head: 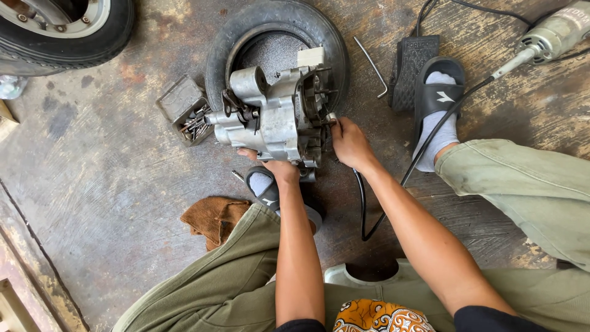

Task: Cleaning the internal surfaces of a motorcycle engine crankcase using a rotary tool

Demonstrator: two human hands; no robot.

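My left hand (278,167) grips the lower edge of the grey cast-metal engine casing (276,117), fingers curled under it, steadying it upright. My right hand (349,142) is clenched around the slim handpiece of a black flexible-shaft tool (362,203), the tip pressed against the casing's right face, where studs protrude.

The casing rests on the rim of a black rubber tyre (276,37) lying flat on the stained concrete floor (110,184). Just left of the casing, touching the tyre, sits an open grey metal tin of bolts and small parts (184,110).

The flexible shaft loops down past my right forearm, then runs up to a silver motor unit (556,34) at top right. My right foot, in a white sock and black slide sandal (437,92), lies beside a black foot pedal (413,67). A bent metal rod (372,64) lies between pedal and tyre. A brown rag (212,218) lies near my left knee. A second wheel (61,27) occupies the top left corner.
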